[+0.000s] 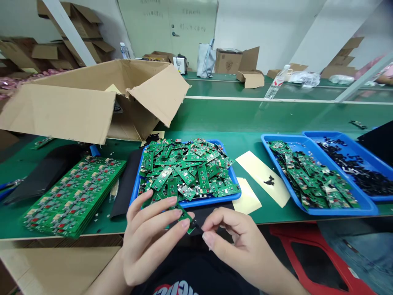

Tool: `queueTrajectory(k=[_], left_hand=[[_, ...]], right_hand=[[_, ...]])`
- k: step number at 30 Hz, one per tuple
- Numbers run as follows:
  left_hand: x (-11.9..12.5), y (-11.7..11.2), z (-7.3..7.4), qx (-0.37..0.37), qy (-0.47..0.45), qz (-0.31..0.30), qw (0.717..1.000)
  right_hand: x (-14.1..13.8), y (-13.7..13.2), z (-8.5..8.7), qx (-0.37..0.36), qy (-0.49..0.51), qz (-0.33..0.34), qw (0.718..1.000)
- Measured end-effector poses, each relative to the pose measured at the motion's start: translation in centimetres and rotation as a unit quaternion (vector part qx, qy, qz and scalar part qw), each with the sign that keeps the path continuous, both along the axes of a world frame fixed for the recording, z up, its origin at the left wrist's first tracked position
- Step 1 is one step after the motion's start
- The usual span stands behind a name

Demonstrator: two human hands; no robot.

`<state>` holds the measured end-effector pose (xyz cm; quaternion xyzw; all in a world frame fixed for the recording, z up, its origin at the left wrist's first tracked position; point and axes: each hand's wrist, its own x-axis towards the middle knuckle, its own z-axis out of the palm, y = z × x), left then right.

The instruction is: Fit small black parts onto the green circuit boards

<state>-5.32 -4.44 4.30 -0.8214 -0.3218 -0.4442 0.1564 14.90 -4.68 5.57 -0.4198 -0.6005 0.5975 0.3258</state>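
My left hand point(147, 237) holds a small green circuit board point(183, 214) between its fingers and thumb, over the near edge of a blue tray point(187, 203). At the board's right end my right hand point(236, 235) pinches a small black part point(199, 229) between thumb and forefinger; the part touches or nearly touches the board. What kind of part it is I cannot make out. Behind my hands the tray is heaped with similar loose circuit boards point(184, 168).
Left lies a stack of uncut board panels point(76, 192), with an open cardboard box point(70, 106) behind. To the right are cream paper sheets point(254, 166) bearing black bits point(269, 180), a blue tray point(340, 212) of boards and another tray point(331, 135) of black parts. A red stool point(285, 241) stands below.
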Motion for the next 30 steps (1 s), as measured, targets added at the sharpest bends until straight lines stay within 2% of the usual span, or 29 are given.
queueTrajectory(k=[3, 7, 10, 14, 18, 24, 30], left_hand=[[-0.4, 0.0, 0.3, -0.059, -0.001, -0.019, 0.998], [-0.4, 0.3, 0.5, -0.069, -0.012, -0.04, 0.997], [0.0, 0.6, 0.7, -0.068, -0.029, -0.03, 0.997], [0.6, 0.8, 1.1, -0.065, -0.03, -0.002, 0.997], [0.8, 1.0, 1.4, -0.027, 0.01, -0.016, 0.999], [0.9, 0.9, 1.4, -0.027, -0.012, -0.001, 1.0], [0.7, 0.7, 1.5, -0.085, -0.059, 0.02, 0.994]], right_hand=[[0.0, 0.0, -0.1, 0.002, 0.004, -0.001, 1.0], [-0.2, 0.1, 0.2, 0.053, -0.002, -0.001, 0.999], [-0.4, 0.0, 0.5, 0.128, -0.018, -0.01, 0.992], [-1.0, -0.6, 0.4, 0.263, -0.039, -0.049, 0.963], [-1.6, -0.7, 0.1, 0.335, -0.058, -0.049, 0.939], [-2.4, -0.9, 0.0, 0.347, -0.064, -0.043, 0.935], [-1.5, -0.7, 0.0, 0.291, -0.054, -0.054, 0.954]])
